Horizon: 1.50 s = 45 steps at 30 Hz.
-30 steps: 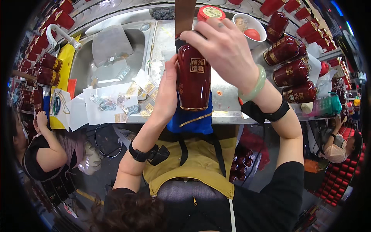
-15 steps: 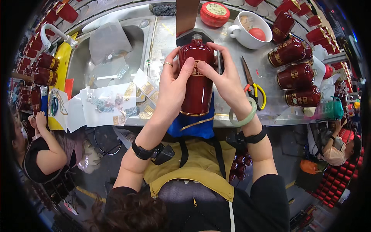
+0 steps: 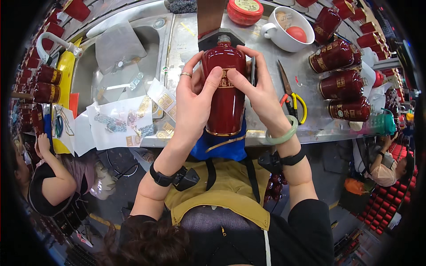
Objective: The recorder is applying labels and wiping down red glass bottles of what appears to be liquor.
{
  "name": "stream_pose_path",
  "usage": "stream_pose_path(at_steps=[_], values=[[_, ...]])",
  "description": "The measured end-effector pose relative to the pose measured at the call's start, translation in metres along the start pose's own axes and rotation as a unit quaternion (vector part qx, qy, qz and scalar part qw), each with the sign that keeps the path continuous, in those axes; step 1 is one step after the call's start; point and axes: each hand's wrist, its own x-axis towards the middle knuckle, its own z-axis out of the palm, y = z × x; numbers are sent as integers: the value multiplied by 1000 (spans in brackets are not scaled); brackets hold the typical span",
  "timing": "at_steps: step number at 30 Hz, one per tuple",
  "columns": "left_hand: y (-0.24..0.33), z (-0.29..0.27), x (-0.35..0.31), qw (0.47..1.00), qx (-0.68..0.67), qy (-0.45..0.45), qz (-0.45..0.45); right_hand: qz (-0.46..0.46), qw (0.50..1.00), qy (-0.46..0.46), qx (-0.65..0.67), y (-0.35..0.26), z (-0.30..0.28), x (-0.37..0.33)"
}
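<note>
While the dark red bottle [image 3: 225, 111] is cupped between the left hand [image 3: 194, 95] and the right hand [image 3: 262, 95], both thumbs are pressed on its gold label [image 3: 224, 82] and fingers are curled round its sides. The base is placed over a blue cloth [image 3: 219, 150] at the bench's front edge, neck pointed away; what bears the weight cannot be told. Risk (judged): label could be skewed or creased by uneven thumb pressure; smooth glass could be dropped if the side grip is loosened.

Surface: on the metal bench [image 3: 266, 133], scissors [image 3: 291, 95] are laid right of the bottle, a white mug [image 3: 279, 33] beyond. Decal sheets [image 3: 117, 122] are spread beside a sink [image 3: 156, 55].

Room: co-workers are seen left [image 3: 51, 184] and right [image 3: 385, 167].
</note>
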Motion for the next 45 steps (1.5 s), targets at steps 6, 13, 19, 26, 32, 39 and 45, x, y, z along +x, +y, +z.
stream_pose_path(at_steps=[6, 13, 19, 26, 32, 39, 45], values=[[0, 0, 2, 1000, 13, -6, 8, -8, 1000, -14, -5, 1, -5, 1], [4, -7, -1, 999, 5, -30, -21, 24, 999, 15, 15, -7, 0, 2], [4, -6, -1, 999, 3, -34, -18, 2, 1000, 13, 6, -1, -1, 3], [5, -7, -1, 999, 9, -37, -24, 4, 1000, 12, 22, -4, 0, 1], [6, -7, 0, 999, 10, -38, -24, -7, 1000, 12, -1, -1, -2, 2], [4, -9, 2, 999, 10, -36, -28, 7, 1000, 4, 21, -5, -5, 0], [6, -8, 1, 999, 8, -37, -29, -23, 998, -43, -42, 1, -13, 0]])
